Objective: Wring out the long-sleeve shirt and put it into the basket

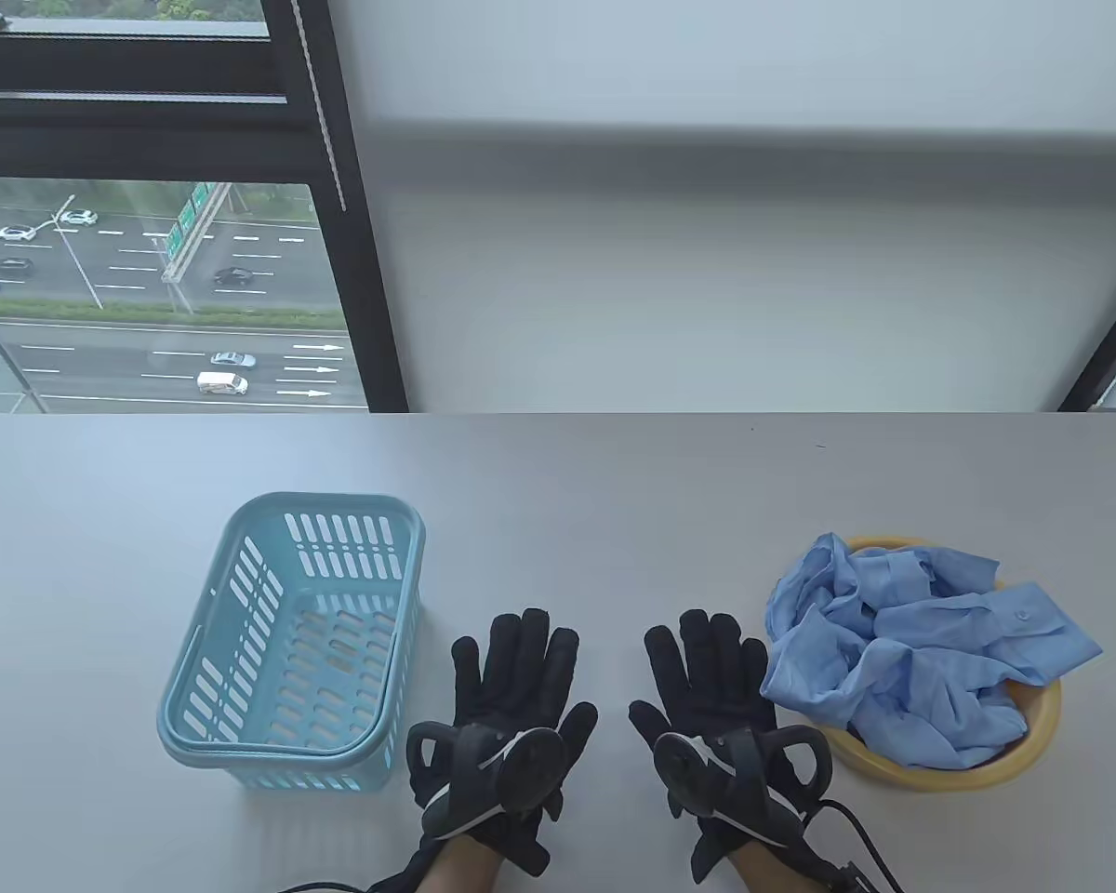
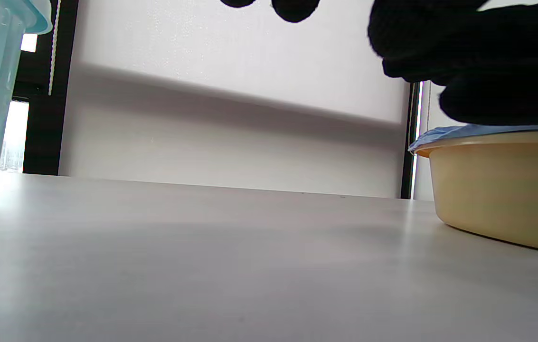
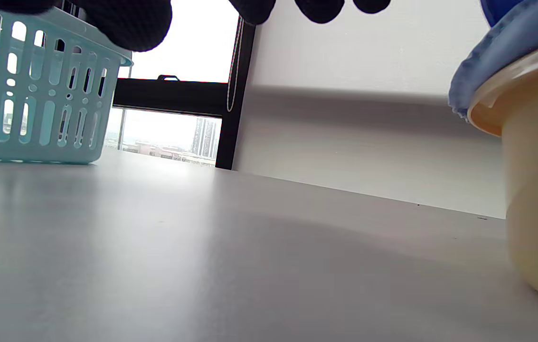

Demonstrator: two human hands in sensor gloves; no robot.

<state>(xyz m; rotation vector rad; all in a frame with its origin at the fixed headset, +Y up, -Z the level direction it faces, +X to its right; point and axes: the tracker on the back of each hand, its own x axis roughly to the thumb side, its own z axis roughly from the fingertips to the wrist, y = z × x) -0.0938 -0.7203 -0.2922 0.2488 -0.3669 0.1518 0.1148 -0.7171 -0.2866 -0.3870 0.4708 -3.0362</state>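
A crumpled light-blue long-sleeve shirt (image 1: 911,646) lies heaped in a yellow basin (image 1: 1032,749) at the right of the table, spilling over its rim. A pale blue slotted basket (image 1: 242,549) stands at the left with nothing in it. Between them my left hand (image 1: 511,693) and right hand (image 1: 711,693) hover just above the tabletop, palms down, fingers straight, holding nothing. My right hand is just left of the shirt and apart from it. The left wrist view shows the basin (image 2: 501,185) and a strip of shirt (image 2: 458,131); the right wrist view shows the basket (image 3: 36,95) and basin (image 3: 534,199).
The grey table (image 1: 558,484) reaches to a white wall at the back, with a window at the back left. A thin cable (image 1: 870,837) trails from my right wrist at the near edge.
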